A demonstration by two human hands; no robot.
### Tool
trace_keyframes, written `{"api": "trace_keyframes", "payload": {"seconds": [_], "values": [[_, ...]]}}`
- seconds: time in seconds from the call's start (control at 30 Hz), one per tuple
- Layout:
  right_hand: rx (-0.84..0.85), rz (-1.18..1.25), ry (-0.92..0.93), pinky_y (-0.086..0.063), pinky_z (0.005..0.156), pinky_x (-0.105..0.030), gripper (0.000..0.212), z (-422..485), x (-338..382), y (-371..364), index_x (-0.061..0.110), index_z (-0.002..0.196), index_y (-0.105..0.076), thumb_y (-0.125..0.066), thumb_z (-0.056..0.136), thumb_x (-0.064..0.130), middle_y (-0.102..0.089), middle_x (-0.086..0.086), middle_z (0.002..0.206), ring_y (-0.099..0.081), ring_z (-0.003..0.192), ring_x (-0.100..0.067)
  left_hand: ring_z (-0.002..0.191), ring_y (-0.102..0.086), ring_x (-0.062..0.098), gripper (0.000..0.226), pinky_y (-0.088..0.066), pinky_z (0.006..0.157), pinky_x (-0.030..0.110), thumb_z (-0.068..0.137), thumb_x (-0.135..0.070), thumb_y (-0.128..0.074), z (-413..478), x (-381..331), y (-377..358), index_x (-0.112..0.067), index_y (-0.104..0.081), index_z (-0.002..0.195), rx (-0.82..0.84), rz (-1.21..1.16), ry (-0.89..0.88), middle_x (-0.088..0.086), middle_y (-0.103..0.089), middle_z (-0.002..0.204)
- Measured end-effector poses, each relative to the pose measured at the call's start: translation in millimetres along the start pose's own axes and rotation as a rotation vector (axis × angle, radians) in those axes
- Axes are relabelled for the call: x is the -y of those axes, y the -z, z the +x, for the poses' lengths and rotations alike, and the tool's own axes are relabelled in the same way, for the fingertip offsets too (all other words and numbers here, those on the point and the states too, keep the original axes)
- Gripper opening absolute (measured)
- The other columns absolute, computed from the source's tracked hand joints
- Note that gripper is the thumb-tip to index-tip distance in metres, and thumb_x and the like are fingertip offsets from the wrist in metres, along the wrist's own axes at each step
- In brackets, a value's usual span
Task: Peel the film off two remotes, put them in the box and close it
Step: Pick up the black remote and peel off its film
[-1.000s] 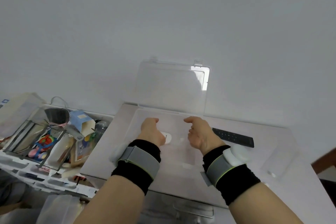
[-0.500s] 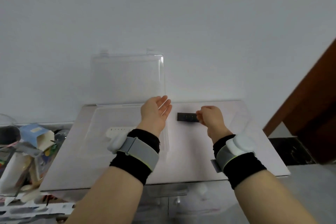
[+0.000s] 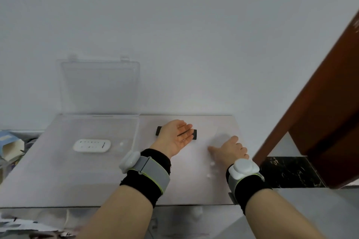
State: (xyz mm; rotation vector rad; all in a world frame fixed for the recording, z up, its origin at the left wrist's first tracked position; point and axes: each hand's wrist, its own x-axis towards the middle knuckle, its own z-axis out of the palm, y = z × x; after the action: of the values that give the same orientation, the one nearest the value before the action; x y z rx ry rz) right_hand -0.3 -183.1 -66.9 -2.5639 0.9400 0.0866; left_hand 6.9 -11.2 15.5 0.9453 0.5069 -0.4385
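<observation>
A white remote [image 3: 91,145] lies flat inside the clear plastic box [image 3: 136,132], whose lid [image 3: 100,87] stands upright against the wall. To the right of the box, a black remote [image 3: 194,134] lies on the white table [image 3: 77,180]. My left hand [image 3: 175,136] is over it with the palm turned up and the fingers stretched out, hiding its middle. My right hand [image 3: 228,150] is lower right of the black remote, palm down on the table and blurred. A faint clear patch, perhaps film [image 3: 221,137], shows just beyond it.
Boxes and clutter [image 3: 11,145] crowd the shelf at the table's left edge. A brown wooden door frame [image 3: 320,112] and dark marble floor [image 3: 287,170] border the table's right side. Small white bits [image 3: 211,163] lie near my right wrist.
My left hand moved right, from the box's edge to over the black remote. My right hand let go of the remote's end and slid right and nearer to me.
</observation>
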Motion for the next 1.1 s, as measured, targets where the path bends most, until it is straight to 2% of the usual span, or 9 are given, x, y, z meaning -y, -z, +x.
{"api": "trace_keyframes", "payload": {"seconds": [0.1, 0.2, 0.27, 0.37, 0.57, 0.7, 0.8, 1.0, 1.1], "values": [[0.113, 0.111, 0.058, -0.04, 0.092, -0.04, 0.07, 12, -1, 0, 0.011, 0.123, -0.033, -0.068, 0.069, 0.04, -0.061, -0.012, 0.11, -0.057, 0.109, -0.036, 0.083, -0.063, 0.025, 0.012, -0.051, 0.088, 0.039, 0.095, -0.012, -0.052, 7, 9, -3, -0.004, -0.058, 0.089, -0.054, -0.025, -0.018, 0.012, -0.067, 0.09], [0.213, 0.548, 0.071, -0.051, 0.091, -0.039, 0.061, 20, -3, -1, 0.007, 0.127, -0.039, -0.067, 0.079, 0.032, -0.066, -0.014, 0.108, -0.066, 0.096, -0.034, 0.08, -0.062, 0.025, 0.011, -0.054, 0.081, 0.037, 0.094, -0.009, -0.051, 12, 17, -2, -0.003, -0.059, 0.091, -0.127, -0.03, -0.065, 0.012, -0.066, 0.088], [0.233, 0.794, 0.079, -0.05, 0.087, -0.037, 0.046, 19, 2, 4, 0.007, 0.12, -0.049, -0.067, 0.084, 0.031, -0.069, -0.009, 0.091, -0.064, 0.087, -0.027, 0.079, -0.06, 0.023, 0.01, -0.054, 0.078, 0.034, 0.094, -0.01, -0.052, 14, 21, -1, -0.003, -0.058, 0.096, -0.171, -0.022, -0.085, 0.01, -0.065, 0.088], [0.329, 0.997, 0.196, -0.047, 0.064, -0.031, 0.025, 12, 18, 16, 0.008, 0.099, -0.059, -0.059, 0.091, 0.032, -0.065, -0.001, 0.066, -0.052, 0.059, -0.016, 0.093, -0.059, 0.025, 0.018, -0.05, 0.089, 0.038, 0.095, -0.023, -0.057, 16, 27, -1, -0.006, -0.06, 0.102, -0.178, 0.057, -0.07, 0.01, -0.064, 0.104], [0.539, 1.058, 0.35, -0.04, 0.059, -0.021, 0.035, -18, 65, 34, 0.004, 0.099, -0.068, -0.046, 0.1, 0.032, -0.053, 0.003, 0.065, -0.049, 0.059, -0.01, 0.114, -0.053, 0.024, 0.052, -0.04, 0.109, 0.043, 0.086, -0.057, -0.06, 16, 15, -5, -0.022, -0.057, 0.124, -0.037, 0.107, -0.107, 0.008, -0.055, 0.121], [0.533, 1.009, 0.371, -0.042, 0.052, -0.018, 0.035, -33, 88, 37, 0.011, 0.089, -0.064, -0.041, 0.101, 0.035, -0.054, 0.002, 0.074, -0.051, 0.064, -0.008, 0.116, -0.055, 0.026, 0.04, -0.042, 0.105, 0.039, 0.087, -0.046, -0.063, 23, 4, 4, -0.025, -0.068, 0.12, -0.016, 0.037, -0.164, 0.006, -0.061, 0.13], [0.495, 1.046, 0.331, -0.038, 0.04, -0.014, 0.04, -37, 99, 41, 0.009, 0.078, -0.06, -0.042, 0.1, 0.037, -0.049, 0.004, 0.064, -0.047, 0.054, -0.009, 0.112, -0.053, 0.029, 0.03, -0.043, 0.098, 0.039, 0.09, -0.035, -0.061, 22, -7, 11, -0.023, -0.072, 0.115, 0.003, -0.009, -0.186, 0.006, -0.068, 0.124], [0.441, 1.132, 0.272, -0.044, 0.055, -0.021, 0.033, -42, 112, 23, 0.012, 0.067, -0.057, -0.058, 0.092, 0.035, -0.051, 0.004, 0.06, -0.049, 0.059, -0.013, 0.12, -0.056, 0.029, 0.028, -0.043, 0.106, 0.045, 0.094, -0.037, -0.059, 17, -26, 25, -0.017, -0.066, 0.112, 0.015, 0.015, -0.201, 0.009, -0.064, 0.123], [0.225, 1.094, 0.234, -0.044, 0.07, -0.032, 0.029, -37, 115, 15, 0.017, 0.068, -0.049, -0.062, 0.087, 0.034, -0.051, 0.004, 0.066, -0.048, 0.065, -0.016, 0.122, -0.056, 0.028, 0.015, -0.043, 0.105, 0.044, 0.093, -0.024, -0.063, 16, -25, 27, -0.016, -0.061, 0.106, 0.017, 0.011, -0.234, 0.006, -0.068, 0.113]]}}
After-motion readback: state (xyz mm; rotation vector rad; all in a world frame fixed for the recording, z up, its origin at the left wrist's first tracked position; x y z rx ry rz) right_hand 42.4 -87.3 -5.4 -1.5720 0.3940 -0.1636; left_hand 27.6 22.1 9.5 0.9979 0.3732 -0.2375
